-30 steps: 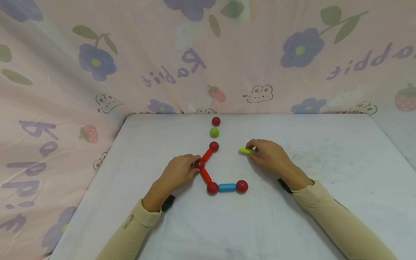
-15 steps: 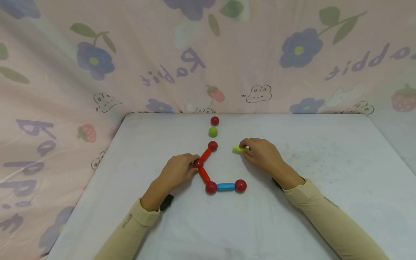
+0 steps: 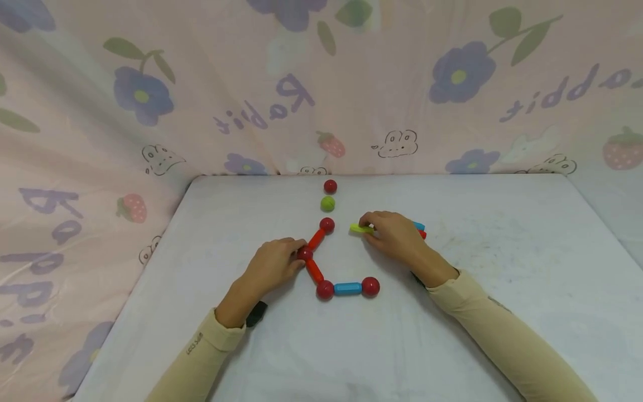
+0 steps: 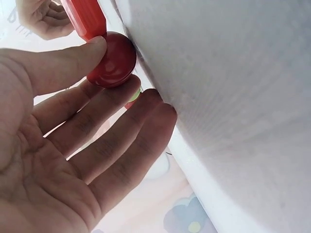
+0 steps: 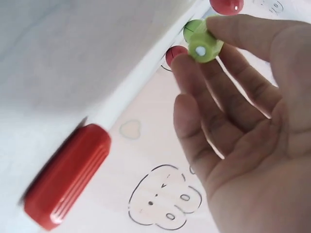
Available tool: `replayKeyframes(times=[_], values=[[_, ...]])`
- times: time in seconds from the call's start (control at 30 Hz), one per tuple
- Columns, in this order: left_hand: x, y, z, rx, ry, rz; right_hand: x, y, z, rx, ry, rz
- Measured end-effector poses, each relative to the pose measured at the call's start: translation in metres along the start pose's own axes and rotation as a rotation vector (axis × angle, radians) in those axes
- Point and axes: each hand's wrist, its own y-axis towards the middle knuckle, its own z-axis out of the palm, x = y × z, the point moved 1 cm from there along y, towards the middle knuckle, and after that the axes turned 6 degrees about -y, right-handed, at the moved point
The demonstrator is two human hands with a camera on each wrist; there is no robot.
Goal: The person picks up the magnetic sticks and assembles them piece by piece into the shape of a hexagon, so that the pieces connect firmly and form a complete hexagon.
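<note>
On the white table lies a bent chain of red balls and rods. My left hand (image 3: 271,265) pinches its corner ball (image 3: 304,254); in the left wrist view the thumb and fingers flank this red ball (image 4: 116,60). One red rod (image 3: 316,239) runs from it to an upper red ball (image 3: 327,225), another red rod (image 3: 314,272) to a lower ball (image 3: 325,290). From there a blue rod (image 3: 348,288) reaches the end ball (image 3: 370,286). Right of the upper ball, my right hand (image 3: 394,234) pinches a yellow-green rod (image 3: 360,228) between thumb and fingers, its end (image 5: 200,50) facing the wrist camera.
Beyond the chain sit a green ball (image 3: 327,204) and a loose red ball (image 3: 330,186). Partly hidden behind my right hand are a blue rod (image 3: 419,226) and a red rod (image 3: 423,234). A patterned curtain (image 3: 351,100) borders the table's back and left.
My right hand has moved left with the yellow-green rod, closer to the chain's upper ball. Loose blue and red rods now show behind it. My left hand keeps its hold on the corner ball.
</note>
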Motion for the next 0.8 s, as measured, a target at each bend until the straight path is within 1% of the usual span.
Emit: replayKeyframes(times=[0.1, 0.3, 0.57, 0.8], values=[[0.0, 0.0, 0.0, -0.004, -0.002, 0.004, 0.004, 0.004, 0.001, 0.014, 0.003, 0.001], [0.001, 0.0, 0.0, -0.005, -0.004, 0.007, 0.008, 0.011, 0.004, 0.041, 0.015, 0.036], [0.002, 0.0, 0.002, -0.014, -0.011, -0.012, 0.008, 0.015, 0.004, 0.045, 0.026, 0.017], [0.001, -0.001, 0.001, -0.022, -0.026, -0.004, 0.009, 0.015, 0.004, 0.057, 0.03, 0.012]])
